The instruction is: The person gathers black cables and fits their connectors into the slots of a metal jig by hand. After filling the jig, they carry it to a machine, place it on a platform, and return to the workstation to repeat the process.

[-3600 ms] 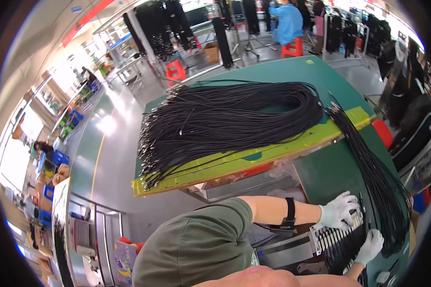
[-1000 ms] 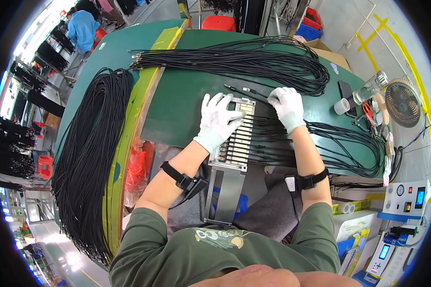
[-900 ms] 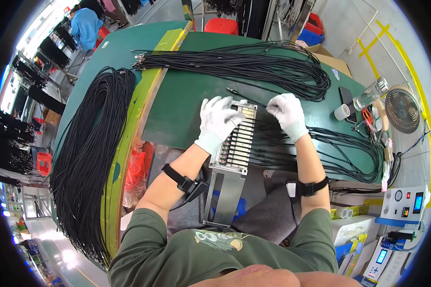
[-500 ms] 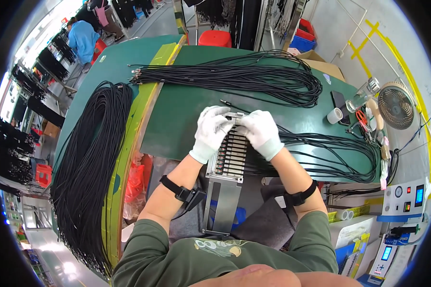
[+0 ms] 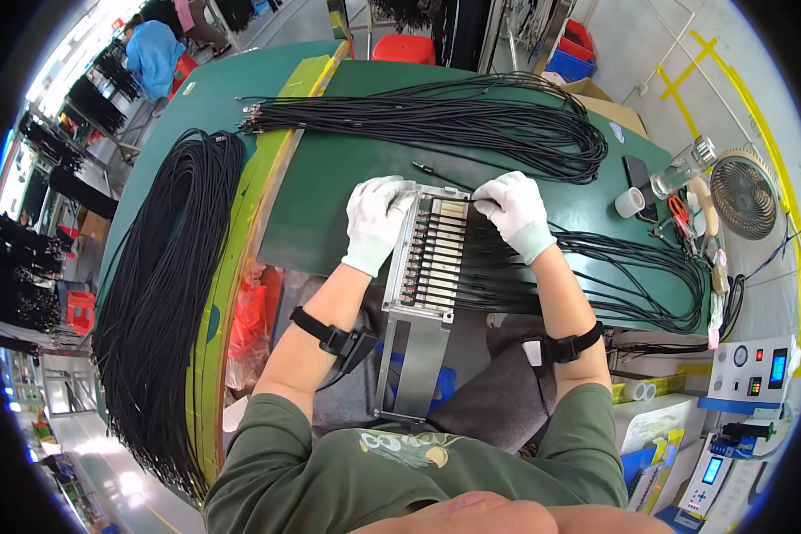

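Note:
A long metal fixture (image 5: 400, 267) lies across the front edge of the green table. Black cable ends sit in a row of its slots, beside pale strips (image 5: 442, 255). My left hand (image 5: 376, 222), in a white glove, is closed at the fixture's upper left edge, its fingertips on the metal. At the upper right corner my gloved right hand (image 5: 513, 210) pinches a black cable (image 5: 465, 200) that runs across the top slot. Cables from the slots trail rightward into a loose loop (image 5: 650, 267). A single cable end (image 5: 423, 167) lies just beyond the fixture.
Black cable bundles lie at the back (image 5: 436, 125) and hang at the left (image 5: 165, 294) beyond a yellow-taped ledge (image 5: 231, 258). At the right are a fan (image 5: 744, 194), a glass bottle (image 5: 683, 167), a white cup (image 5: 630, 203) and orange-handled tool (image 5: 678, 212).
Both hands were together over the fixture's top and have moved apart, left hand to the left edge, right hand to the right. The top slots are now uncovered.

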